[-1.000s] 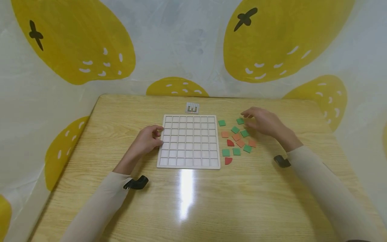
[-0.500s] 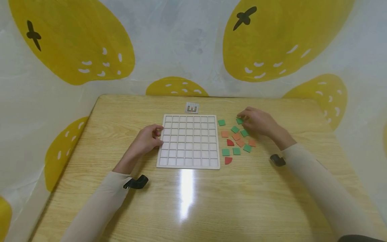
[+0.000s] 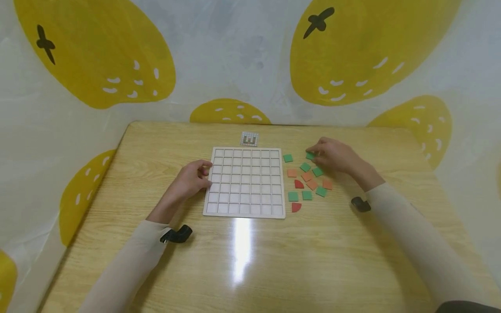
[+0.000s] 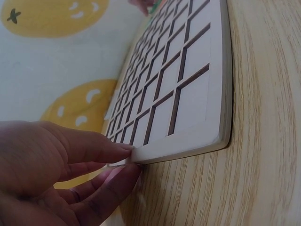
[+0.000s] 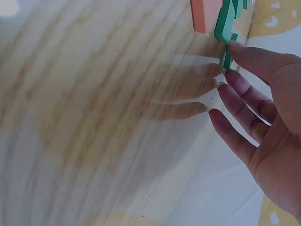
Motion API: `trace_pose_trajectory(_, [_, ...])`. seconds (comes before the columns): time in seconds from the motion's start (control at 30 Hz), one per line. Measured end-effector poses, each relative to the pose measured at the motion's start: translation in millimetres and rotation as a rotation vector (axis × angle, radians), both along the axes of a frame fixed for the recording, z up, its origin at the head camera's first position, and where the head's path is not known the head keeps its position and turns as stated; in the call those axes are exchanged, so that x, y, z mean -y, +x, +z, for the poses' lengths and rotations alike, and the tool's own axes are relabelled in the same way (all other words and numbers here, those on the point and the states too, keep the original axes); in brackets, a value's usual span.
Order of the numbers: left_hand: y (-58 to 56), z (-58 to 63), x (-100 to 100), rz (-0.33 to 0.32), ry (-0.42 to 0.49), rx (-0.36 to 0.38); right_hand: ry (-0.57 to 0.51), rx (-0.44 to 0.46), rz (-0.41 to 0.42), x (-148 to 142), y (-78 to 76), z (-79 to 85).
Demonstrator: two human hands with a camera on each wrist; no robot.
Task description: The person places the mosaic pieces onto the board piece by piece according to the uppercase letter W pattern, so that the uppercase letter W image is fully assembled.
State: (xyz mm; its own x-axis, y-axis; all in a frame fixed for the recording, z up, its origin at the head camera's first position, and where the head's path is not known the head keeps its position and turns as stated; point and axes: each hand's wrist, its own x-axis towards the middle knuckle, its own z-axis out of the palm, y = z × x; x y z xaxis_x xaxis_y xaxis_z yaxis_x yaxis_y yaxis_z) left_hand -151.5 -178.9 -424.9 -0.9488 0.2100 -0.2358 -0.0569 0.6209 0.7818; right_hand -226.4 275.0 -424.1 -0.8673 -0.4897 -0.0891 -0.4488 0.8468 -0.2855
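Note:
My left hand (image 3: 191,180) is at the left edge of a pale wooden grid board (image 3: 245,182). In the left wrist view its thumb lies on the board's rim (image 4: 188,148) and a finger meets the edge from below, pinching it. My right hand (image 3: 337,157) is over the far end of a group of tiles. Thumb and index finger pinch the ends of a green square tile (image 3: 309,155), partly covered in the head view. In the right wrist view the other fingers reach down to the table, spread a little.
Right of the board lie more green square tiles (image 3: 307,195), several orange ones (image 3: 292,173) and two red quarter-circle tiles (image 3: 296,208). A small card (image 3: 249,139) with a gridded pattern lies behind the board. A wall (image 3: 235,56) stands along the table's far edge.
My right hand has moved slightly left and down onto the far green tile, and its thumb and index finger have closed on it. My left hand stays on the board's edge.

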Motion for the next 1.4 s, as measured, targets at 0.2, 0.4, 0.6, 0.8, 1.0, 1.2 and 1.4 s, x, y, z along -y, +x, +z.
trace_pose_trajectory(0.2, [-0.1,0.3,-0.2,-0.001,0.001,0.004,-0.01,0.017,0.014,-0.9,-1.1,1.8])
trace_pose_trajectory(0.4, [-1.1,-0.2,-1.4,-0.004,-0.002,0.007,-0.032,0.026,0.021,-1.4,-1.6,3.6])
trace_pose_trajectory(0.6, [-0.8,0.1,-1.7,-0.003,-0.003,0.006,-0.018,0.009,0.027,-3.4,-4.0,0.1])
trace_pose_trajectory(0.8, [-1.2,0.8,-1.6,-0.002,-0.01,0.008,0.007,-0.02,0.031,-1.4,-4.0,1.4])
trace_pose_trajectory(1.0, [-1.4,1.3,-1.7,-0.002,-0.018,0.011,0.023,-0.022,0.014,-0.6,-3.9,1.1])
trace_pose_trajectory(1.2, [-1.5,1.1,-1.6,0.001,-0.012,0.016,0.02,-0.011,0.013,0.8,-6.3,2.1])
trace_pose_trajectory(1.4, [-1.5,0.4,-0.4,-0.008,-0.023,0.008,0.018,-0.004,0.023,4.7,-8.5,6.4])
